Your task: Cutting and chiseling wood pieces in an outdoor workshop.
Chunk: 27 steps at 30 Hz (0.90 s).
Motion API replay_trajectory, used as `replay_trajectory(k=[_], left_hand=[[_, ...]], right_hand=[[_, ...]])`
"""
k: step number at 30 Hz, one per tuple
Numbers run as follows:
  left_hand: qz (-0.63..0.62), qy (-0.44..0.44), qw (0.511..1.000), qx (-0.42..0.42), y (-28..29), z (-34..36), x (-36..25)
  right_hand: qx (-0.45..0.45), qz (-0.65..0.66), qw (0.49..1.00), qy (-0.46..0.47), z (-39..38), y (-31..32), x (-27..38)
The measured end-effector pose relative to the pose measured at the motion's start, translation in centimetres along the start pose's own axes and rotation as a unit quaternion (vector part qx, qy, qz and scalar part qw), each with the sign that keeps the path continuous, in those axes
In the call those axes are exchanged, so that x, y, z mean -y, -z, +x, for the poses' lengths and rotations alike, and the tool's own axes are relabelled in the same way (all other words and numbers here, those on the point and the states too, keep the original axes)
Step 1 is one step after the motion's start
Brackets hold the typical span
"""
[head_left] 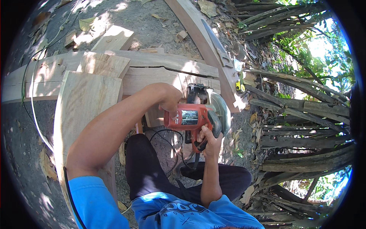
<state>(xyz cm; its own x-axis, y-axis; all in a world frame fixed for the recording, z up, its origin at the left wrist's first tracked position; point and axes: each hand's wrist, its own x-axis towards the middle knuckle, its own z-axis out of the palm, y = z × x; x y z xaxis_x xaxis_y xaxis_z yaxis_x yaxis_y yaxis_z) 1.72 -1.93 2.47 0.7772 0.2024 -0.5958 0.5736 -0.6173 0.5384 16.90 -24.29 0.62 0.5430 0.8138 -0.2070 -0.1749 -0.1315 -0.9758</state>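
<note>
A red circular saw (pixel 187 117) with a grey blade guard (pixel 220 110) rests at the right end of a thick wooden beam (pixel 146 78). My right hand (pixel 212 141) is wrapped round its rear handle. Bent across from the left, my left arm brings my left hand (pixel 172 101) onto the end of the red motor housing, its fingers curled against it and partly hidden. The blade cannot be seen from here. A long dark crack runs along the beam near the saw. From the handle a black cord (pixel 195 162) loops down by my legs.
A wide plank (pixel 85 93) lies under my left forearm, beside a short block (pixel 103 64). Along another beam (pixel 192 32) lie a handsaw (pixel 213 36) and a yellow tape measure (pixel 240 86). A white cable (pixel 35 114) crosses the ground at left. A stick fence (pixel 305 141) stands at right.
</note>
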Motion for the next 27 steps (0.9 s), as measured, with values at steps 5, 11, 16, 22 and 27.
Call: replay_trajectory(k=[5,11,16,22,27], left_hand=[[0.010,0.006,0.999,-0.032,0.2,0.0,0.2],[0.011,0.016,0.999,-0.051,0.5,-0.4,0.4],[0.003,0.005,0.996,-0.084,0.8,-1.1,0.5],[-0.016,0.014,0.996,-0.089,1.2,-1.2,0.5],[-0.024,0.025,0.996,-0.088,1.5,-1.4,0.5]], right_hand=[[-0.007,0.011,1.000,0.017,0.8,-0.4,0.0],[0.012,-0.003,1.000,0.021,2.0,-0.1,-0.1],[0.007,0.005,1.000,0.008,2.6,-0.7,0.4],[0.016,0.003,1.000,0.011,3.5,-0.9,0.6],[0.031,0.012,0.999,0.018,4.0,-1.2,0.9]])
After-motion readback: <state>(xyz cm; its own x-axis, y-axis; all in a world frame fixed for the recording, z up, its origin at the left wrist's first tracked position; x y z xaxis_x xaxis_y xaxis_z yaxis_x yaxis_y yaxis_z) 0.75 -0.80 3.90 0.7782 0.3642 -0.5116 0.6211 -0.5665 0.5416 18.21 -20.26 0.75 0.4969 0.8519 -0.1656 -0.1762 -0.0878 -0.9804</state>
